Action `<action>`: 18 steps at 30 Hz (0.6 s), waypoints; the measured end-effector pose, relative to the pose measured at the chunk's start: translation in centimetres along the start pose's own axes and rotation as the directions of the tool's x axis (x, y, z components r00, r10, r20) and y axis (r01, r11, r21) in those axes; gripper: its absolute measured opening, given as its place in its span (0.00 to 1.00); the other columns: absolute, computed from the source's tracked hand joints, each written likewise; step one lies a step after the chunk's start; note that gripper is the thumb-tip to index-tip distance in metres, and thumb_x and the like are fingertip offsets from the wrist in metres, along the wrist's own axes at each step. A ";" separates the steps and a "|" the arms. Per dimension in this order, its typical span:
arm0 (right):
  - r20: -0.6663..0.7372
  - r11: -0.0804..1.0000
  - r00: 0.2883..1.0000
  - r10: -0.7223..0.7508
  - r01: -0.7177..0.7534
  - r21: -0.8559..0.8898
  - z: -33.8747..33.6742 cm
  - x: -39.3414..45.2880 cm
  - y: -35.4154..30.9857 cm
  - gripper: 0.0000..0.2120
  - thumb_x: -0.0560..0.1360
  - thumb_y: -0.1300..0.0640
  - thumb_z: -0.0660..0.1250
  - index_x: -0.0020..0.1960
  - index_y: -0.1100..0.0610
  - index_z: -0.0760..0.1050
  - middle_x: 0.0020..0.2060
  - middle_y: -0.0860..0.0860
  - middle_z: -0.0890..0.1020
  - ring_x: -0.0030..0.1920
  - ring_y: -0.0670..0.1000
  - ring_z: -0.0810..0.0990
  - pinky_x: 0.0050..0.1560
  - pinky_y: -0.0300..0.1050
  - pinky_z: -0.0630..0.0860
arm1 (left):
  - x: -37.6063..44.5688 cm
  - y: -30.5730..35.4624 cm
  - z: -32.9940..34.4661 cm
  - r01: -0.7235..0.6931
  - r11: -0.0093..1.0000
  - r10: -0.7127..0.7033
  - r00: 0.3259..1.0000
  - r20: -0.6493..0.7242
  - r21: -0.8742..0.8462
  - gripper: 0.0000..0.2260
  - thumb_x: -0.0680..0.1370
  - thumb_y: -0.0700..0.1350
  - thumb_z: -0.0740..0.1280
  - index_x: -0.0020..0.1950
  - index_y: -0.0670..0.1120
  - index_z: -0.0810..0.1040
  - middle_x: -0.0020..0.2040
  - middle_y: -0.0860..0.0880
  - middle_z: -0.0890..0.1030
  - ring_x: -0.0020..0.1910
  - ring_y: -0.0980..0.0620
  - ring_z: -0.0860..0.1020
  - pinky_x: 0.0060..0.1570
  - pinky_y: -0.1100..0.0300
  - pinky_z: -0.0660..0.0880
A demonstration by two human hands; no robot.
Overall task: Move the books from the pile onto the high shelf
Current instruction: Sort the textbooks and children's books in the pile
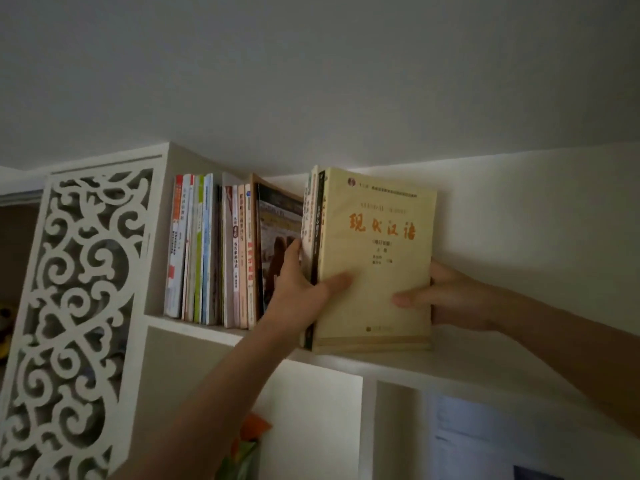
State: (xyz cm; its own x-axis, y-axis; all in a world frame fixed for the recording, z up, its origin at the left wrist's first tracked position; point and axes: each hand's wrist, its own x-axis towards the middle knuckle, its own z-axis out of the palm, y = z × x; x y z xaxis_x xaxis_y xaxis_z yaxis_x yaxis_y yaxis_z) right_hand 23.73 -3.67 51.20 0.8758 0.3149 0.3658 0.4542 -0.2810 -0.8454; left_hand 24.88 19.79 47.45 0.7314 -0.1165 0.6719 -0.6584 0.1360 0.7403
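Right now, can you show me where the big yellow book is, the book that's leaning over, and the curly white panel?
yellow book (377,258): head view, middle of its front cover.
leaning book (277,220): head view, upper part of its picture cover.
curly white panel (83,289): head view, middle of the scrollwork.

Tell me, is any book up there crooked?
Yes. The picture-cover book at the right end of the row leans, its top tipped left against its neighbours, leaving a gap. Both hands, left and right, hold a yellow-fronted bundle upright on the shelf.
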 end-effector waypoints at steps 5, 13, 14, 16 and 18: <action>0.021 1.000 1.000 0.014 -0.014 -0.007 -0.4 2.3 0.4 0.27 0.71 0.69 0.69 0.66 0.51 0.70 0.58 0.51 0.82 0.58 0.53 0.81 0.53 0.56 0.80 | -0.2 -1.2 -1.1 -0.066 0.997 0.067 0.997 -0.027 0.034 0.37 0.66 0.52 0.77 0.71 0.58 0.63 0.61 0.53 0.76 0.58 0.50 0.78 0.49 0.50 0.81; 0.185 0.996 0.981 0.063 -0.074 0.055 0.0 9.2 2.2 0.33 0.70 0.68 0.73 0.70 0.52 0.66 0.64 0.55 0.78 0.64 0.59 0.77 0.64 0.67 0.70 | 1.7 -3.7 -1.1 -0.129 0.893 0.271 0.919 -0.287 0.432 0.41 0.70 0.52 0.75 0.75 0.50 0.54 0.66 0.54 0.57 0.65 0.58 0.59 0.67 0.61 0.63; 0.219 0.996 0.974 0.063 -0.076 0.050 0.0 9.9 2.2 0.33 0.71 0.68 0.72 0.71 0.52 0.65 0.64 0.56 0.77 0.64 0.59 0.76 0.65 0.67 0.69 | 1.8 -3.8 -1.1 -0.132 0.891 0.280 0.912 -0.298 0.434 0.42 0.71 0.51 0.74 0.76 0.49 0.52 0.64 0.55 0.56 0.64 0.59 0.58 0.68 0.61 0.62; 0.278 0.996 0.958 0.071 -0.082 0.027 -0.1 10.8 2.0 0.31 0.72 0.69 0.70 0.71 0.53 0.65 0.65 0.57 0.77 0.65 0.60 0.75 0.65 0.67 0.68 | 2.0 -4.0 -1.2 -0.141 0.870 0.304 0.907 -0.291 0.472 0.43 0.72 0.51 0.73 0.77 0.48 0.48 0.62 0.56 0.53 0.63 0.58 0.57 0.69 0.62 0.60; 0.304 0.997 0.950 0.070 -0.074 0.000 -0.3 11.1 1.9 0.31 0.72 0.69 0.70 0.71 0.54 0.66 0.65 0.57 0.77 0.65 0.60 0.75 0.65 0.66 0.69 | 1.6 -4.4 -1.2 -0.153 0.806 0.351 0.901 -0.254 0.572 0.44 0.73 0.53 0.72 0.78 0.46 0.46 0.64 0.53 0.53 0.63 0.57 0.55 0.68 0.64 0.58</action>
State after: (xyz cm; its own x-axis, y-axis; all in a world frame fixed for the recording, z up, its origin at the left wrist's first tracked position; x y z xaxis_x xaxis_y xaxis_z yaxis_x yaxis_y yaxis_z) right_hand 34.42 -0.94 53.74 0.8143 0.5549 0.1700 0.3886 -0.3037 -0.8699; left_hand 29.19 20.20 45.21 0.4734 0.1922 0.8596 -0.7439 -0.4353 0.5070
